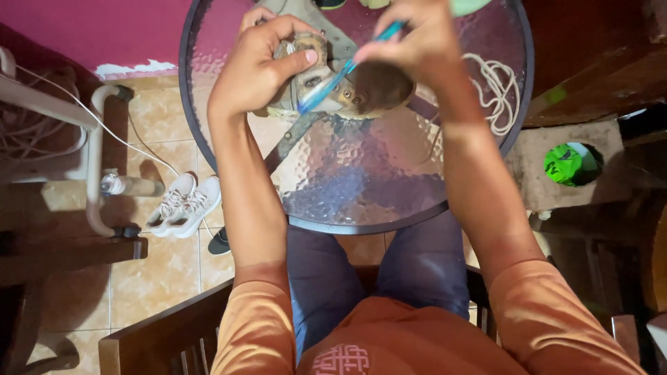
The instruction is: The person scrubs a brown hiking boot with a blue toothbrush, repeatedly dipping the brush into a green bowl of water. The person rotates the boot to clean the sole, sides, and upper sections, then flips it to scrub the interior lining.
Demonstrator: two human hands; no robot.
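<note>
My left hand (260,66) grips the toe end of a worn beige shoe (372,90) that rests on the round glass table (361,187). A blue toothbrush (347,66) is pinched in my right hand (417,38), slanting down to the left, its bristle end against the shoe's upper near the eyelets. Both hands are at the far side of the table top.
A coiled white shoelace (497,94) lies on the table to the right. A pair of white sneakers (182,205) sits on the tiled floor at left, beside a bottle (128,185) and a white cable. I sit on a wooden chair (163,333). A green object (566,163) lies in a hole at right.
</note>
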